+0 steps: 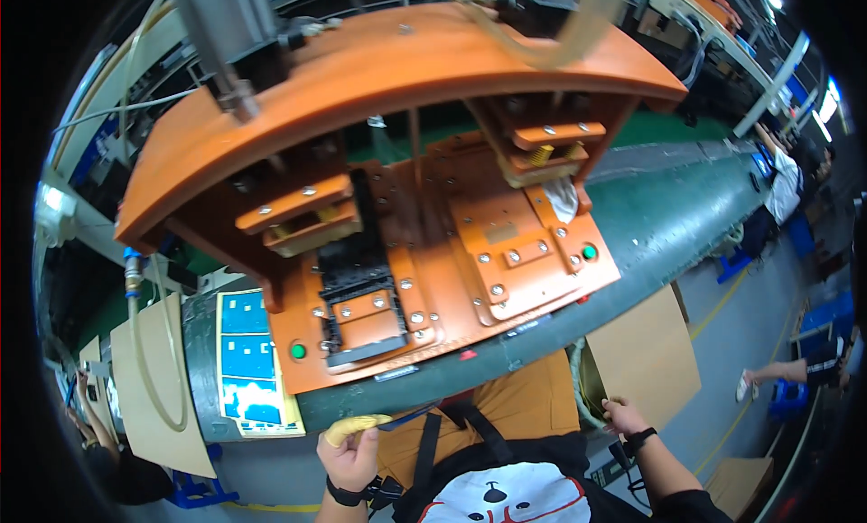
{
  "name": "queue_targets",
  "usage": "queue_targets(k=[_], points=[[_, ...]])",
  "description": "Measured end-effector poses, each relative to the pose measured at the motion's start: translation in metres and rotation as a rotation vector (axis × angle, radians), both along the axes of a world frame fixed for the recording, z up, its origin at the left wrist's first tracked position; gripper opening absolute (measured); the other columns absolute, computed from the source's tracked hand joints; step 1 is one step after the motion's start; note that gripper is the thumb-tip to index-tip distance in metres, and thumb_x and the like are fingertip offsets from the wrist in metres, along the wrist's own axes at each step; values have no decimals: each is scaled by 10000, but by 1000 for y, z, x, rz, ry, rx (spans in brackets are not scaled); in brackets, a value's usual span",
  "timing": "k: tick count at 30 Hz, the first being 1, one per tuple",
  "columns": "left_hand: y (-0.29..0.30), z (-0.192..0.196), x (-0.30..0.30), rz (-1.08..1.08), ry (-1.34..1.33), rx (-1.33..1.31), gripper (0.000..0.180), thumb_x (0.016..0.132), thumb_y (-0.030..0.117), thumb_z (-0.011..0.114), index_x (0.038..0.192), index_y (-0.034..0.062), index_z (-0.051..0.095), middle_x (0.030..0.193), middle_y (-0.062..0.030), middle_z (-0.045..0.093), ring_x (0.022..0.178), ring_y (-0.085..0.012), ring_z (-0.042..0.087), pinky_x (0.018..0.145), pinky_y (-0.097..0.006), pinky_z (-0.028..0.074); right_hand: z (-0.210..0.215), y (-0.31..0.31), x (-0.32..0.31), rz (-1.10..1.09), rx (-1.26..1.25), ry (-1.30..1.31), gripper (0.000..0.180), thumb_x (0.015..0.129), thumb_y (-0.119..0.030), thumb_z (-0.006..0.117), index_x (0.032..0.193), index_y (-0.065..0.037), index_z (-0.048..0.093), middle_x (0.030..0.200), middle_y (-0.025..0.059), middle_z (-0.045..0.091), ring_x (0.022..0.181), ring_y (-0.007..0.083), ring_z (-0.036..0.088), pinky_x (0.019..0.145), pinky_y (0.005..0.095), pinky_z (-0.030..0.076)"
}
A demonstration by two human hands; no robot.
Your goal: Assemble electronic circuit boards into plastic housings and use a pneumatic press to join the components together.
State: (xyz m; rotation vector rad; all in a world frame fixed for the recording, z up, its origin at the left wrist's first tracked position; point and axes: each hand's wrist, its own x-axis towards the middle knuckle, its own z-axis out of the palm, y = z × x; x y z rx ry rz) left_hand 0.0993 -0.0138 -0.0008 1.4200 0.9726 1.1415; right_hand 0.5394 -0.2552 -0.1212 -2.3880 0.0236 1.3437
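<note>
Bakelite-orange fixture plate lies before you; your left hand pinches a yellow finger cot, your right hand curls around nothing.

Bare hands, black wristbands, apron over orange trousers

Seen from above at six o'clock: left hand with a yellow covering over one fingertip and a black watch-like band round the wrist, at seven o'clock; right hand bare, likewise banded in black at the wrist, at five o'clock, with a dark short sleeve further up the arm. Between them, black apron straps running down to a white bib printed with a cartoon animal face, dark nose and red cheeks; orange trousers beyond
</note>
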Motion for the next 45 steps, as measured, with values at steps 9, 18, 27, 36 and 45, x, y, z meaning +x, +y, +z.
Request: queue_targets(k=[9, 18, 27, 36, 45], points=[[19, 43, -12, -52, 27, 82, 87, 881, -47, 616, 959, -74, 644, 893, -159, 718, 746, -123, 674, 680, -234, 542, 238, 233, -148, 1149, 1467, -798, 417, 760, -184, 774, 1136, -55, 650, 1094, 105, 623, 929, 301, 605, 812, 368, 500], [66, 85, -31, -18, 96, 102, 105, 909, -36, 592, 1013, -52, 593, 796, -97, 671, 669, -114, 662, 593, -238, 557, 262, 300, -179, 1362, 1639, -964, 200, 778, -119, 724, 944, -22, 669, 994, 98, 595, 945, 298, 567, 819, 406, 480], [135, 112, -6, -86, 133, -64, 97, 941, 66, 609, 1013, 1, 617, 766, -22, 642, 637, -81, 610, 575, -215, 503, 304, 224, -68, 887, 1748, -274, 118, 771, -22, 612, 843, 35, 687, 985, 177, 675, 862, 268, 676, 779, 347, 536], [195, 119, 49, -75, 432, 241, 255, 870, 59, 640, 1108, -27, 607, 1052, -134, 687, 999, -235, 662, 862, -319, 514, 168, 124, 124, -296, 1789, 77, 291, 1013, -210, 481, 1190, 12, 543, 1185, 141, 633, 1000, 224, 638, 902, 376, 519], [245, 93, 37, -109, 1186, 397, 350, 940, 239, 564, 1284, 175, 564, 1309, -78, 587, 1209, -251, 547, 1012, -351, 455, 102, 294, 190, -483, 1564, 371, 237, 965, -217, 574, 1025, 10, 603, 1073, 153, 656, 1042, 268, 619, 966, 368, 492]])
